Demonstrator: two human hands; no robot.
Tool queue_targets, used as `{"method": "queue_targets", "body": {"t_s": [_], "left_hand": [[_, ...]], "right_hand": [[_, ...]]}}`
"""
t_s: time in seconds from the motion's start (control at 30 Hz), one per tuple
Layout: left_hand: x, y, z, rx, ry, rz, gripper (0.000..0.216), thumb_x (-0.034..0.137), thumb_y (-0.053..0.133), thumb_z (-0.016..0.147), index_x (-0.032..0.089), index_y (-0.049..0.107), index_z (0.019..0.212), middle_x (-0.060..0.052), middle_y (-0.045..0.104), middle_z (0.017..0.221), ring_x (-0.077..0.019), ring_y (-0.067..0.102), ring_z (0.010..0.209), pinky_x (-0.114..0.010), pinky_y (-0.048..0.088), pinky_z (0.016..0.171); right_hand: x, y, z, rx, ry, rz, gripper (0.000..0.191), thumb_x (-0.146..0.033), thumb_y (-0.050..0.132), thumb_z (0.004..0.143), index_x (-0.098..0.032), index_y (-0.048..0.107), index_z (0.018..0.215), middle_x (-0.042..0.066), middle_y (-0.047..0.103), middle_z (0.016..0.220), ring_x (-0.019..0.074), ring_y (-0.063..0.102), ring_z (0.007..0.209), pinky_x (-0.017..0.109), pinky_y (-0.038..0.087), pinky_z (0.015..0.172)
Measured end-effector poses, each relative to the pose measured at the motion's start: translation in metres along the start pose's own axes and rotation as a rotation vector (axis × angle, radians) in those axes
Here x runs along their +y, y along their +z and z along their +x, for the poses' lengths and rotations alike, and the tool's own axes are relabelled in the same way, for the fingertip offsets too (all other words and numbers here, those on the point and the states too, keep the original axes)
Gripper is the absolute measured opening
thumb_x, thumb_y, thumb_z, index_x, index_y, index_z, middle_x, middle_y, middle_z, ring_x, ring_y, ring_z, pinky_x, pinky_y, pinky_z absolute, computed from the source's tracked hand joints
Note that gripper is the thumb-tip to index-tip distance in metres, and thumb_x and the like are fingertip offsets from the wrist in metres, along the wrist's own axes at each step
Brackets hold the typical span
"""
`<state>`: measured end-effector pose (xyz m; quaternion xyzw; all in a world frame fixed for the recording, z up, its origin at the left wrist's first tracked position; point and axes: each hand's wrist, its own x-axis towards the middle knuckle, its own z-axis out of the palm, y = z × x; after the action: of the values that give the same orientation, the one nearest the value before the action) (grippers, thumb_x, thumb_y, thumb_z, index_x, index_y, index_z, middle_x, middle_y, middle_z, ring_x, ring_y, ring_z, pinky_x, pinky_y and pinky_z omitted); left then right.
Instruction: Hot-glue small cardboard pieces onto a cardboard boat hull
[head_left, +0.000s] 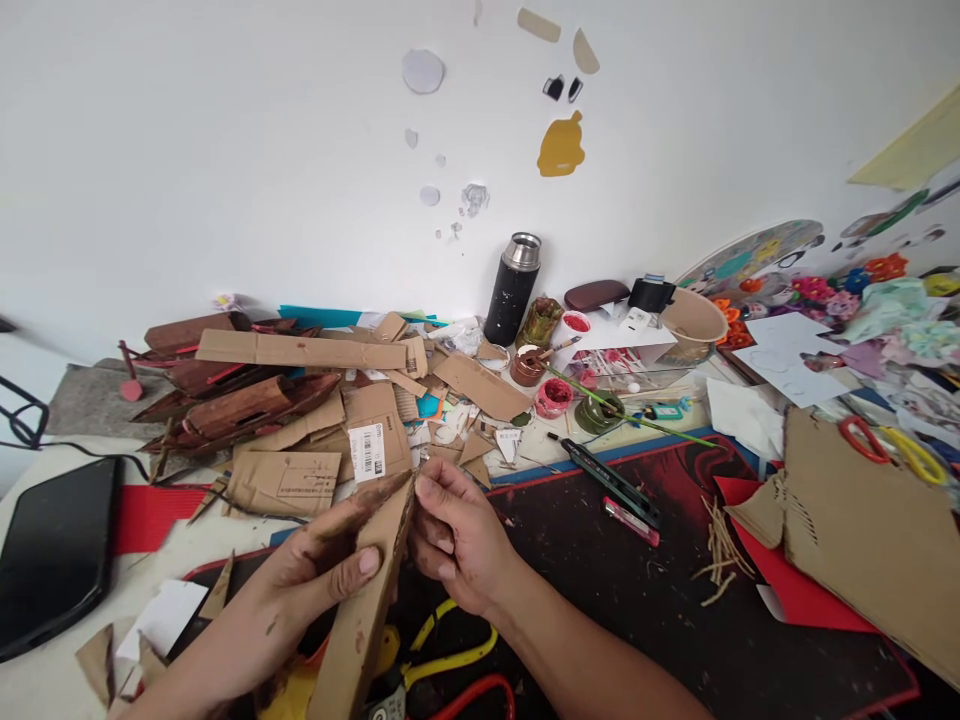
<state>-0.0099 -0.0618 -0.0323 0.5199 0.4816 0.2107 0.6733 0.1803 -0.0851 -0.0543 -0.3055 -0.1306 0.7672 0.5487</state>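
With the held piece as the centre of the clock, yellow handles (454, 662) lie at five o'clock, low beneath the arms. The long folded piece of cardboard (361, 625) is raised over the dark mat (570, 600), tilted, its narrow tip towards one o'clock and its wide end towards seven. The left hand (322, 570) grips it along the edge, thumb pressed flat on its face; the right hand (469, 530) is closed at the tip, thumb against bent fingers

At nine o'clock, a black flat device (60, 550) rests near the table edge. At three o'clock lies a loose bundle of tan strands (720, 550), with a large cardboard sheet (870, 540) beyond. Between two and three o'clock is a dark green cutter (611, 480)

Farther off, brown boat-shaped models (244, 410) crowd together at ten o'clock, beside layered cardboard scraps. Between one and two o'clock stands a pot of pinkish-red paint (553, 400). Farthest, towards one o'clock, a black flask (514, 295) stands near the white wall (262, 150)
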Motion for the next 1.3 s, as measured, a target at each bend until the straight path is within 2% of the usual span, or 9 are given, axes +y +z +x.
{"method": "queue_targets", "body": {"t_s": [0.3, 0.53, 0.77, 0.93, 1.17, 1.3], "left_hand": [[0.007, 0.005, 0.001, -0.049, 0.037, -0.058, 0.073, 0.074, 0.085, 0.079, 0.033, 0.08, 0.139, -0.008, 0.077, 0.146, -0.0401, 0.066, 0.142, -0.05, 0.048, 0.124], [-0.002, -0.001, 0.002, -0.045, 0.046, -0.051, 0.071, 0.067, 0.086, 0.082, 0.033, 0.077, 0.144, -0.009, 0.08, 0.14, -0.0397, 0.066, 0.142, -0.051, 0.051, 0.121], [-0.007, -0.005, 0.001, -0.063, 0.028, -0.052, 0.066, 0.063, 0.086, 0.084, 0.034, 0.077, 0.143, -0.006, 0.08, 0.141, -0.0383, 0.066, 0.143, -0.047, 0.055, 0.117], [-0.004, -0.004, 0.0, -0.028, 0.034, -0.049, 0.072, 0.064, 0.089, 0.08, 0.036, 0.075, 0.146, -0.007, 0.079, 0.143, -0.0396, 0.066, 0.143, -0.048, 0.055, 0.118], [-0.003, 0.0, 0.002, -0.046, 0.07, -0.072, 0.067, 0.063, 0.086, 0.084, 0.033, 0.078, 0.143, -0.008, 0.078, 0.144, -0.0386, 0.063, 0.146, -0.049, 0.049, 0.124], [-0.004, 0.0, 0.003, -0.039, 0.056, -0.08, 0.071, 0.065, 0.088, 0.082, 0.032, 0.077, 0.143, -0.009, 0.077, 0.146, -0.0401, 0.062, 0.147, -0.051, 0.048, 0.124]], "right_hand": [[0.001, -0.001, 0.0, 0.012, 0.001, 0.001, 0.061, -0.055, 0.101, 0.072, -0.024, 0.05, 0.082, -0.017, 0.042, 0.044, 0.0029, 0.019, 0.031, 0.013, 0.018, 0.029], [0.002, -0.003, 0.0, 0.024, -0.009, -0.02, 0.061, -0.056, 0.101, 0.072, -0.024, 0.05, 0.082, -0.017, 0.042, 0.044, 0.0021, 0.018, 0.031, 0.013, 0.017, 0.03], [0.002, -0.002, 0.0, 0.015, -0.012, -0.03, 0.061, -0.058, 0.101, 0.072, -0.024, 0.051, 0.081, -0.016, 0.043, 0.044, 0.0021, 0.02, 0.031, 0.013, 0.017, 0.029], [0.002, -0.001, 0.001, 0.007, -0.006, -0.023, 0.062, -0.058, 0.101, 0.072, -0.024, 0.051, 0.082, -0.016, 0.042, 0.044, 0.0025, 0.021, 0.03, 0.013, 0.018, 0.029], [0.002, -0.003, 0.001, 0.005, -0.006, -0.014, 0.061, -0.056, 0.101, 0.072, -0.024, 0.051, 0.082, -0.017, 0.042, 0.044, 0.002, 0.018, 0.031, 0.012, 0.018, 0.029], [0.004, -0.005, 0.002, -0.003, 0.001, -0.004, 0.061, -0.057, 0.101, 0.073, -0.024, 0.05, 0.083, -0.017, 0.043, 0.043, 0.0025, 0.018, 0.031, 0.012, 0.018, 0.028]]}}
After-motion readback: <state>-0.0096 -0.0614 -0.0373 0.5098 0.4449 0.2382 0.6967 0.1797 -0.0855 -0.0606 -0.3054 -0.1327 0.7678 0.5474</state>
